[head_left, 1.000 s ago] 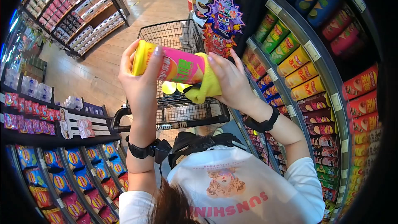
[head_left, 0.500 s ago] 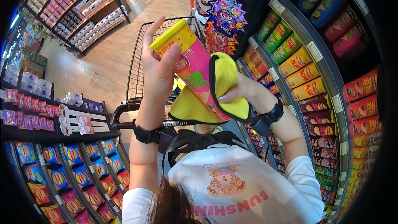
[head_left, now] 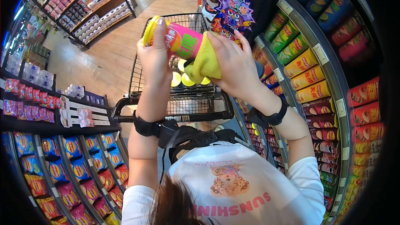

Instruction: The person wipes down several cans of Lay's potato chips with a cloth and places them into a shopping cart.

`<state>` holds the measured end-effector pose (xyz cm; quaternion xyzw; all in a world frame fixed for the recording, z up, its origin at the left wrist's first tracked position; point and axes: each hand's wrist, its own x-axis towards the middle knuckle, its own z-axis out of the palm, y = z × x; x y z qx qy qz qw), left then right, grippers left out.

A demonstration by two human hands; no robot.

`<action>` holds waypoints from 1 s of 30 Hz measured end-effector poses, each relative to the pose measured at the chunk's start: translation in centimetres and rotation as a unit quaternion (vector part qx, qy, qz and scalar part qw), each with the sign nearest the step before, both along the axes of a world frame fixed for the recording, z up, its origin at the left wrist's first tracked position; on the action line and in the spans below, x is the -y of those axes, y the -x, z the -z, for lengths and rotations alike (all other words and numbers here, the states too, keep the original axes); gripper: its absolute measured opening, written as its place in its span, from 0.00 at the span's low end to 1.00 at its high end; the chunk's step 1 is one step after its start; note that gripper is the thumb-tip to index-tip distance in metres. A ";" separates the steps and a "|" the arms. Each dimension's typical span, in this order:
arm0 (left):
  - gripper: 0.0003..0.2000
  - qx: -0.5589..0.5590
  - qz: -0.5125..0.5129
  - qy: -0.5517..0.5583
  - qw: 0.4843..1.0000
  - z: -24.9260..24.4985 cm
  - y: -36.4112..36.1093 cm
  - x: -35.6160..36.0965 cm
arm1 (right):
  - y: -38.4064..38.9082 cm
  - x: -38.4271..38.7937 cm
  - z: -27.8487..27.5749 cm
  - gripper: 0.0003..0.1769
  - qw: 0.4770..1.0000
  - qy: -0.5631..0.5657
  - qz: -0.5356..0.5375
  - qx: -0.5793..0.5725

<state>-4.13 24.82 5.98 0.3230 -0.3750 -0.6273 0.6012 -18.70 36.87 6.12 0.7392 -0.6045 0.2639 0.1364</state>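
Observation:
My left hand [head_left: 153, 60] is closed around the yellow-lidded end of a pink chip canister [head_left: 186, 41], thumb laid along its side. The canister lies tilted, its lid pointing left. At the other end, my right hand [head_left: 235, 62] presses a yellow-green cloth [head_left: 209, 60] around the canister's base, which the cloth hides. Under both hands is a black wire shopping cart [head_left: 134, 81]. Several round yellow lids [head_left: 188, 79] show inside it, just below the cloth.
Shelves of chip canisters [head_left: 307, 77] rise close on the right. Bagged chips [head_left: 79, 169] fill racks at lower left, with small candy packs [head_left: 29, 112] above them. A spiky purple display sign [head_left: 235, 10] stands beyond the cart. Wooden floor [head_left: 116, 50] stretches ahead on the left.
The canister has turned toward horizontal, its printed side rotating. My right hand has moved up with the cloth, now wrapped over the base instead of hanging loose. The lids in the cart show more.

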 end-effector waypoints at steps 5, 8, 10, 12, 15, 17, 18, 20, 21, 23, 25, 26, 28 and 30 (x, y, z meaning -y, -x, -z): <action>0.18 -0.046 0.065 -0.063 0.995 1.3 -2.6 1.3 | 1.5 0.5 0.0 0.36 0.982 0.090 0.024 -0.163; 0.20 -0.045 0.092 -0.118 0.988 1.8 -3.7 0.9 | 2.6 0.0 -1.0 0.41 0.993 0.087 -0.075 -0.036; 0.19 -0.082 0.127 -0.157 0.976 2.5 -3.7 0.9 | 2.6 0.0 -1.1 0.42 0.990 0.088 -0.108 0.034; 0.19 -0.119 0.161 -0.195 0.960 2.6 -3.5 0.5 | 2.4 0.4 -0.1 0.40 0.962 0.057 -0.153 0.217; 0.20 -0.156 0.148 -0.199 0.956 2.3 -2.5 -0.3 | 1.5 0.1 1.3 0.29 0.873 0.108 -0.235 0.413; 0.21 -0.163 0.151 -0.198 0.955 2.7 -2.2 -0.3 | 1.0 -1.1 -0.5 0.15 0.845 -0.065 -0.114 0.519; 0.21 -0.154 0.115 -0.192 0.962 2.3 -1.8 -0.9 | 0.9 -0.7 -0.9 0.17 0.824 -0.057 -0.106 0.553; 0.20 -0.175 0.092 -0.125 0.972 2.6 -1.7 -1.0 | 0.1 -0.2 -2.1 0.24 0.769 -0.056 -0.070 0.633; 0.20 -0.174 0.092 -0.125 0.972 2.5 -1.7 -1.1 | -0.4 -0.2 -2.6 0.26 0.728 -0.039 -0.042 0.683; 0.18 -0.129 0.001 0.014 0.992 1.4 -1.7 -1.8 | 0.3 -0.3 -2.5 0.25 0.569 -0.121 -0.025 0.813; 0.17 -0.090 -0.030 0.094 0.991 0.5 -1.6 -2.3 | 2.5 0.0 0.0 0.21 0.436 -0.229 -0.139 0.859; 0.19 -0.021 -0.084 0.170 0.982 0.3 -1.5 -2.4 | 3.6 0.1 0.9 0.21 0.387 -0.263 -0.176 0.866; 0.30 0.136 -0.170 0.367 0.904 -1.1 -2.2 -4.2 | 2.8 -2.5 0.6 0.21 0.515 -0.264 -0.193 0.792; 0.36 0.112 -0.126 0.402 0.900 -1.6 -2.1 -4.5 | 2.3 -4.2 -0.9 0.23 0.611 -0.273 -0.182 0.721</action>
